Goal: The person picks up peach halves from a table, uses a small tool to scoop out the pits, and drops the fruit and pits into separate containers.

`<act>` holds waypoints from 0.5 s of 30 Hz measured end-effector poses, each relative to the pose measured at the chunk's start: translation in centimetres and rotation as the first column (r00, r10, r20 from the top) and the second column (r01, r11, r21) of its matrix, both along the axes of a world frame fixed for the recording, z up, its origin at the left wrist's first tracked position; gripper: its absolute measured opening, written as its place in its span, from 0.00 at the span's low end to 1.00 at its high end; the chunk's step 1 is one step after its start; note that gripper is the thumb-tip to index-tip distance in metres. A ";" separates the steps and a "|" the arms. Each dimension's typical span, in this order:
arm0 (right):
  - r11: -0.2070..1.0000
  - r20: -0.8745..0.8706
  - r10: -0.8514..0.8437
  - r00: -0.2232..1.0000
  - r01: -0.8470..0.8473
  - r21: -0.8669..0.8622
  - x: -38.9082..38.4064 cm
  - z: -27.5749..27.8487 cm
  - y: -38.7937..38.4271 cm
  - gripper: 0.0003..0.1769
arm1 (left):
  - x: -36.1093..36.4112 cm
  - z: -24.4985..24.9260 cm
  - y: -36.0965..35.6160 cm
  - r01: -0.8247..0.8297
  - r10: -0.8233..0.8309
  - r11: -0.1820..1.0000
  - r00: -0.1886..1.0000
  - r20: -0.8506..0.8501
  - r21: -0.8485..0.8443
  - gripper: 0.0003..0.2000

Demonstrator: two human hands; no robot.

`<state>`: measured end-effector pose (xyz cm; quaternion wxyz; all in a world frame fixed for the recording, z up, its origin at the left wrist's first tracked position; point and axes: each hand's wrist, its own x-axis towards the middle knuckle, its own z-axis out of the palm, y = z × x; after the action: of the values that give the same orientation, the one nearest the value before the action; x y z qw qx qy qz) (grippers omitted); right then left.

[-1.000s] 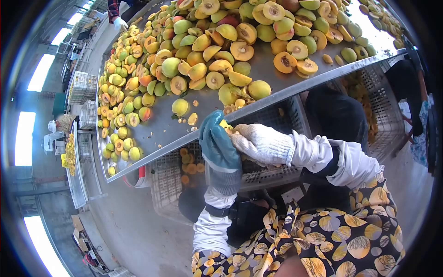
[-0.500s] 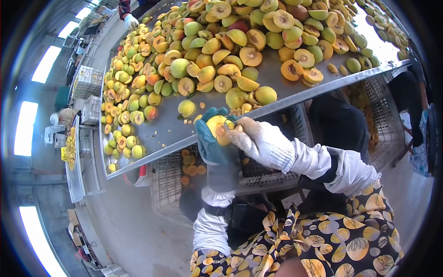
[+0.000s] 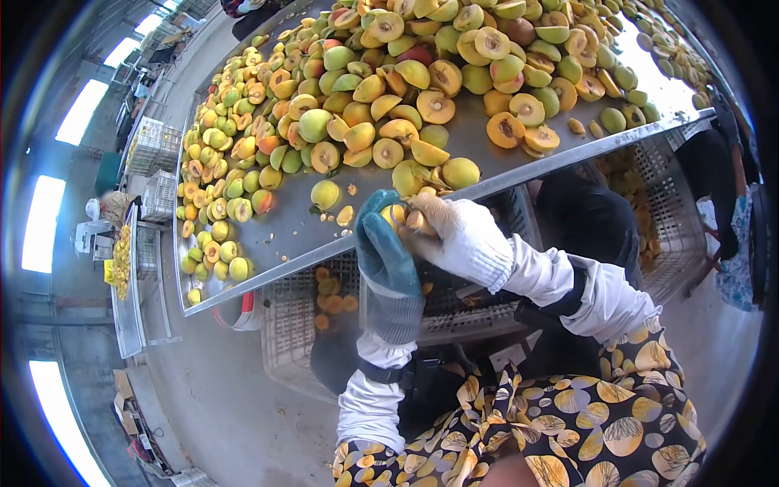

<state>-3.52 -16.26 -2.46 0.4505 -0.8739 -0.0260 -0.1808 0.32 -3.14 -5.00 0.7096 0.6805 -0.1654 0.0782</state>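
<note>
My left hand [image 3: 383, 253], in a green coated glove, is closed around a yellow peach half [image 3: 393, 215] just off the table's front edge. My right hand [image 3: 469, 240] wears a white knit glove with stained fingertips. Its fingers are curled and pressed against the cut side of the fruit; whatever they grip is hidden. Behind my hands, a whole yellow-green peach [image 3: 325, 195] and small fruit scraps lie on the metal table [image 3: 284, 235]. More peaches [image 3: 460, 173] rest by the table edge.
A large heap of halved and whole peaches [image 3: 365, 89] covers much of the table. Beneath its raised metal rim [image 3: 560, 158] stand plastic crates [image 3: 284, 325], one with cut fruit inside. A person [image 3: 726, 178] sits at the right. Stacked crates [image 3: 154, 146] stand at the left.
The peach half has turned in my left hand and is now more covered by the fingers. Both hands have drawn closer together. Another person's gloved hand at the far left has moved away.
</note>
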 end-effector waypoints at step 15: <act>0.987 -0.165 0.149 0.975 -0.136 0.084 -0.9 0.6 0.0 0.27 | 0.2 1.0 1.0 0.073 -0.115 0.968 0.979 -0.168 -0.239 0.25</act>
<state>-4.41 -16.22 -1.82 0.4940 -0.8653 -0.0433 -0.0733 0.56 -2.10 -4.01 0.7991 0.5885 -0.1224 0.0012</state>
